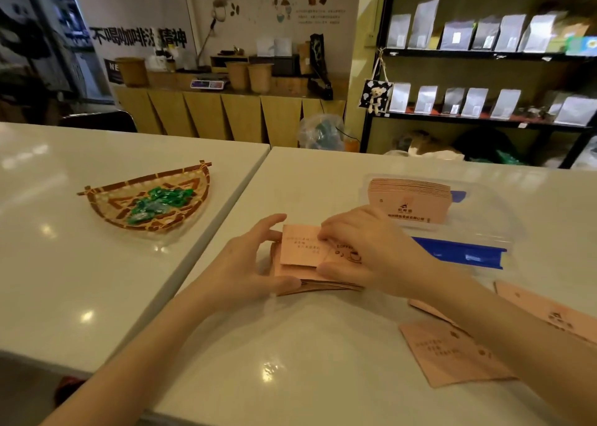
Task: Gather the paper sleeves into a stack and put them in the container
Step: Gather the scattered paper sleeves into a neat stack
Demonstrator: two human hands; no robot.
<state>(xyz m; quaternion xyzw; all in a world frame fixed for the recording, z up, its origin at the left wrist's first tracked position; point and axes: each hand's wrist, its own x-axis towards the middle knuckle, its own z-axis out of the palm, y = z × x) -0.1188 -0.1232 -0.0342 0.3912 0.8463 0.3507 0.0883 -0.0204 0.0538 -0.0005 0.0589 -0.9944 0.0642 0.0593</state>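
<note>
1. The right hand hides much of the top paper sleeve; its grip pinches that sleeve.
2. The left hand has a half-open grip on the stack of sleeves on the counter.
3. The count in each pile is too hard to tell.
4. Behind the right grip, one clear container holds a second pile.
5. Three loose sleeves lie nearer the person, partly under the right arm.

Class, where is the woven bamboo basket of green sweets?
The woven bamboo basket sits on the left white table, left of both hands, across the seam.
</note>
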